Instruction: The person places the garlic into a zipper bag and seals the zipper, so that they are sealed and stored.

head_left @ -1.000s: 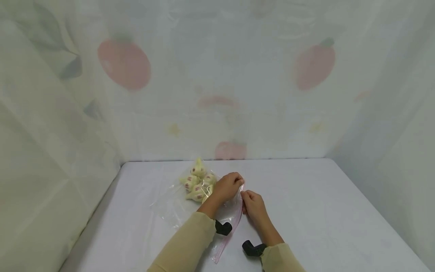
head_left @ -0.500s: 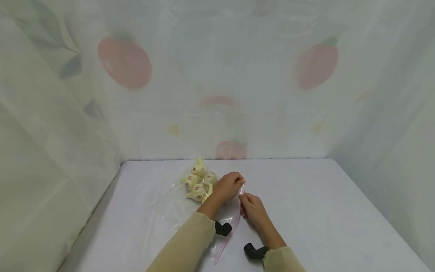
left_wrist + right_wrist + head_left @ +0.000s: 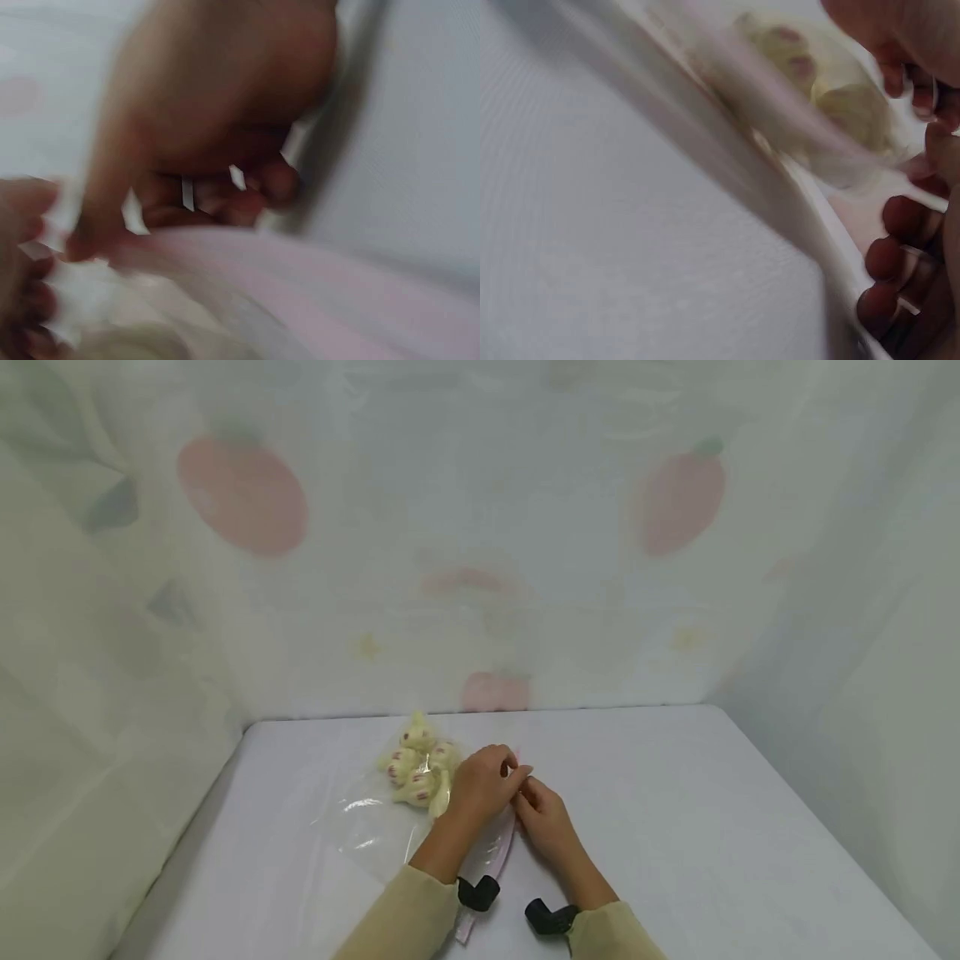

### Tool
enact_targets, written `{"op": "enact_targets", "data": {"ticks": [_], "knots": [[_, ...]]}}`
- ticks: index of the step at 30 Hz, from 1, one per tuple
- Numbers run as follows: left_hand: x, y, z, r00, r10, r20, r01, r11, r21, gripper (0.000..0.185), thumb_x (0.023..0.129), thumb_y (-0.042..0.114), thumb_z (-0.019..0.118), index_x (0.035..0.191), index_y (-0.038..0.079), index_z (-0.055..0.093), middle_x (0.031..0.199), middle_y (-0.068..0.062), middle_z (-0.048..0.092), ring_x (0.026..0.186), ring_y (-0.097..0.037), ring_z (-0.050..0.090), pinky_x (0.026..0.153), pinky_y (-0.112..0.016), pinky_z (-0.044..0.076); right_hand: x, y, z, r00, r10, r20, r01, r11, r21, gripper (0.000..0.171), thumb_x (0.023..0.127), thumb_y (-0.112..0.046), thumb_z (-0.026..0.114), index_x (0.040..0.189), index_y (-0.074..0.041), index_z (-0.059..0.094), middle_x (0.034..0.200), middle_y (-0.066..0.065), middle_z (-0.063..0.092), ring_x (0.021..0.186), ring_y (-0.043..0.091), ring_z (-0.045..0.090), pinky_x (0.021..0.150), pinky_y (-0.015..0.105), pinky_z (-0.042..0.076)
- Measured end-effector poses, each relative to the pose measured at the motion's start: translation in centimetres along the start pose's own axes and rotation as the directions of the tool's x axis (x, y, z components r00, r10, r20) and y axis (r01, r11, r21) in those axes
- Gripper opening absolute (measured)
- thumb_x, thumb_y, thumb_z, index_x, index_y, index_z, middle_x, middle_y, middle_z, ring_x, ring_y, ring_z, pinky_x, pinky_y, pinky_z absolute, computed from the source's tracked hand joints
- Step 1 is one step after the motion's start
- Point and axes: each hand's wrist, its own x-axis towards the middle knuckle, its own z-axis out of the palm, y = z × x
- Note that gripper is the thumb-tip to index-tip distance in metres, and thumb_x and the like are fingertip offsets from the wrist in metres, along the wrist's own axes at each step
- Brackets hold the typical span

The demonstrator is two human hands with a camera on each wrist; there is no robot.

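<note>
nearest the camera, two beige sleeves (image 3: 408, 914) come in from the bottom edge, each wrist wearing a black strap. the pink zip strip (image 3: 495, 868) of a clear plastic bag (image 3: 367, 827) runs between the forearms, from the lower edge up to the fingers. the right hand (image 3: 543, 818) lies on the table (image 3: 675, 827), fingers curled, pinching the strip near its far end. the left hand (image 3: 483, 783) sits just beside it, touching it fingertip to fingertip, and its curled fingers pinch the same strip; in the left wrist view the fingers (image 3: 225, 206) fold over the pink edge, though that picture is blurred. the left hand and forearm cover the middle of the bag. past the left hand, inside the far end of the bag, lies a heap of small pale yellow toys with red marks (image 3: 412, 768); about five show, but they overlap and the exact count cannot be told. one bag, two hands. behind the table hangs a pale curtain (image 3: 480, 527) printed with faint red fruit.
</note>
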Motion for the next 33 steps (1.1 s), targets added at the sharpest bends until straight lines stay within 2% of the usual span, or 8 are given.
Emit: {"op": "enact_targets", "data": {"ticks": [2,5,9,12,15,20,27,33], "knots": [[-0.3,0.2,-1.0,0.981,-0.129,0.143,0.131,0.991,-0.003,0.03,0.089,0.042,0.07,0.073,0.019,0.058,0.062,0.007,0.052,0.054,-0.009,0.046,0.048,-0.023,0.037,0.0,-0.1,0.1,0.999,-0.043,-0.02,0.042,0.998,-0.051,0.004,0.097,-0.018,0.063,0.097,-0.017,0.066,0.067,-0.006,0.056,0.061,0.006,0.051,0.057,0.023,0.044],[-0.3,0.0,-2.0,0.929,-0.248,0.275,0.252,0.968,0.02,0.036,0.091,0.049,0.065,0.072,0.019,0.056,0.062,0.006,0.052,0.053,-0.011,0.047,0.047,-0.026,0.038,0.1,-0.2,0.3,0.991,-0.118,-0.056,0.111,0.987,-0.112,0.008,0.095,-0.018,0.066,0.087,-0.018,0.064,0.068,-0.009,0.053,0.063,0.005,0.048,0.056,0.022,0.042],[-0.6,-0.7,-2.4,0.897,-0.294,0.33,0.309,0.951,0.007,0.037,0.091,0.049,0.064,0.069,0.019,0.057,0.061,0.005,0.054,0.054,-0.012,0.048,0.048,-0.027,0.038,0.0,-0.1,0.8,0.977,-0.203,-0.068,0.189,0.967,-0.171,0.02,0.092,-0.019,0.069,0.077,-0.022,0.057,0.065,-0.013,0.046,0.061,0.003,0.044,0.054,0.02,0.038],[-1.1,-1.0,-2.2,0.884,-0.275,0.379,0.312,0.949,-0.037,0.035,0.093,0.042,0.062,0.067,0.019,0.057,0.059,0.005,0.052,0.052,-0.012,0.046,0.047,-0.027,0.037,-0.5,0.1,1.1,0.968,-0.245,-0.044,0.233,0.954,-0.19,0.021,0.091,-0.016,0.07,0.077,-0.024,0.057,0.066,-0.017,0.047,0.061,0.0,0.044,0.054,0.018,0.039],[-1.5,-0.9,-1.8,0.89,-0.223,0.397,0.272,0.96,-0.069,0.033,0.095,0.033,0.058,0.066,0.018,0.055,0.058,0.006,0.05,0.051,-0.011,0.044,0.047,-0.026,0.036,-0.9,0.1,1.1,0.96,-0.277,-0.041,0.265,0.945,-0.192,0.021,0.09,-0.009,0.068,0.077,-0.021,0.058,0.067,-0.016,0.052,0.06,0.0,0.044,0.053,0.018,0.039],[-1.2,-0.5,-1.2,0.916,-0.183,0.356,0.239,0.964,-0.119,0.034,0.095,0.026,0.054,0.063,0.018,0.053,0.057,0.007,0.049,0.051,-0.009,0.043,0.048,-0.025,0.036,-0.9,-0.4,0.8,0.957,-0.27,-0.108,0.244,0.948,-0.205,0.024,0.091,-0.005,0.062,0.075,-0.023,0.06,0.067,-0.016,0.059,0.057,-0.001,0.044,0.051,0.018,0.039],[-0.6,-1.0,-1.2,0.923,-0.266,0.28,0.332,0.916,-0.226,0.036,0.098,0.026,0.054,0.063,0.018,0.056,0.057,0.006,0.054,0.05,-0.012,0.046,0.047,-0.027,0.038,-0.6,-1.0,0.7,0.956,-0.267,-0.122,0.239,0.949,-0.203,0.025,0.09,-0.007,0.062,0.071,-0.022,0.057,0.06,-0.016,0.046,0.054,-0.002,0.037,0.049,0.017,0.031],[0.0,-1.8,-2.1,0.924,-0.341,0.173,0.375,0.897,-0.233,0.038,0.1,0.031,0.053,0.066,0.017,0.054,0.058,0.005,0.055,0.051,-0.014,0.047,0.05,-0.029,0.039,-0.6,-1.4,0.8,0.963,-0.257,-0.077,0.239,0.952,-0.193,0.025,0.091,-0.011,0.063,0.07,-0.023,0.054,0.06,-0.017,0.04,0.053,-0.002,0.037,0.048,0.017,0.03]]}}
